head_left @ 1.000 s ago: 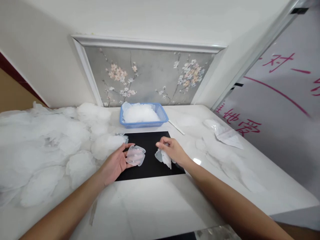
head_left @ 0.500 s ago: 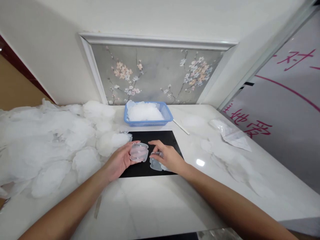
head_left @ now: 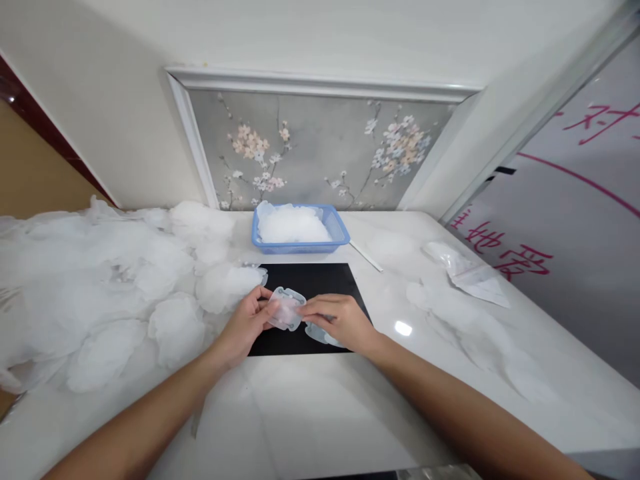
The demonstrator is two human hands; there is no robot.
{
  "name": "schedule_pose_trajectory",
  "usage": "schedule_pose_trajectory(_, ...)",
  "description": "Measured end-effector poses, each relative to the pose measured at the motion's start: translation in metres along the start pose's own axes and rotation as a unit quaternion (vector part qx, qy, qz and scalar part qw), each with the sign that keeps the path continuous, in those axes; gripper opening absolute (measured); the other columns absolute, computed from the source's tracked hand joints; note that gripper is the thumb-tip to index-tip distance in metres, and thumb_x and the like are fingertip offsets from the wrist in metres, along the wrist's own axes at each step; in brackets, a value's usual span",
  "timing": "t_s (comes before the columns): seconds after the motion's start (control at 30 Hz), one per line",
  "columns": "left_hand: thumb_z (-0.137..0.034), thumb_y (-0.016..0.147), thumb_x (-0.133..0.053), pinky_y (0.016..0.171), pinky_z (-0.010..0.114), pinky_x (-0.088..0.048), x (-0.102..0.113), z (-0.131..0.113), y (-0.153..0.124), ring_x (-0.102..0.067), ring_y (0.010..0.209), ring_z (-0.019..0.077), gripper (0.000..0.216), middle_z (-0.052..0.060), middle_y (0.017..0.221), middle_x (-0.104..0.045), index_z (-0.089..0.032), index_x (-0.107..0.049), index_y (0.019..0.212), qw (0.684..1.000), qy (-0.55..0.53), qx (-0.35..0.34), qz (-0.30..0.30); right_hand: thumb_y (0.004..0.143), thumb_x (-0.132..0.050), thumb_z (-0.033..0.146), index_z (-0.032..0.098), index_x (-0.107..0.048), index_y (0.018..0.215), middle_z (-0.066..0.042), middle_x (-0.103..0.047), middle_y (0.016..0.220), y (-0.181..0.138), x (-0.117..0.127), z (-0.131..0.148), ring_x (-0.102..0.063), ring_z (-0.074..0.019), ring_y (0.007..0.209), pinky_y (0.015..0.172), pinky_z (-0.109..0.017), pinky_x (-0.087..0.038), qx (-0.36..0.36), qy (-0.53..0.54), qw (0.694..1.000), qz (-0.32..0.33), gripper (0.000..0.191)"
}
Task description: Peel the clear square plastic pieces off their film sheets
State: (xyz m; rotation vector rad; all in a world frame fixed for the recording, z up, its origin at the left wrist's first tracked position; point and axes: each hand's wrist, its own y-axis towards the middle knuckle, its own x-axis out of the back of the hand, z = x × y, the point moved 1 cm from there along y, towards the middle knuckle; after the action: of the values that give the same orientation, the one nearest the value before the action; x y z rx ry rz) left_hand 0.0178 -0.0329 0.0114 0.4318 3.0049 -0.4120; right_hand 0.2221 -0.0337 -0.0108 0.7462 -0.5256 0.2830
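Note:
My left hand pinches a thin, translucent, wavy-edged plastic piece between thumb and fingers, above the black mat. At the piece's right edge, the fingertips of my right hand are closed on it. Partly hidden beneath my right hand, another clear wavy-edged piece lies on the mat. A cloudy white translucent piece rests by the mat's left edge, its clear end overlapping the mat.
A large heap of white translucent pieces spreads over the left of the marble table. Behind the mat stands a blue basket holding white material. To its right lie a thin white stick and a clear plastic bag.
My left thumb has come over the plastic piece, which is now tilted. My right hand has closed its fingers and moved onto the piece's right edge.

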Motion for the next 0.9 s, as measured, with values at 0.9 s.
schedule_pose_trajectory(0.9, -0.061, 0.077, -0.062, 0.066, 0.030, -0.052, 0.000, -0.002, 0.000, -0.063, 0.064, 0.0146, 0.045, -0.001, 0.067, -0.062, -0.019, -0.048, 0.069, 0.999, 0.017, -0.013, -0.029, 0.083, -0.063, 0.026, 0.026, -0.076, 0.078, -0.001, -0.076, 0.081, 0.001, 0.009, 0.006, -0.072, -0.0200, 0.074, 0.073, -0.033, -0.059, -0.158, 0.117, 0.980, 0.032, 0.013)
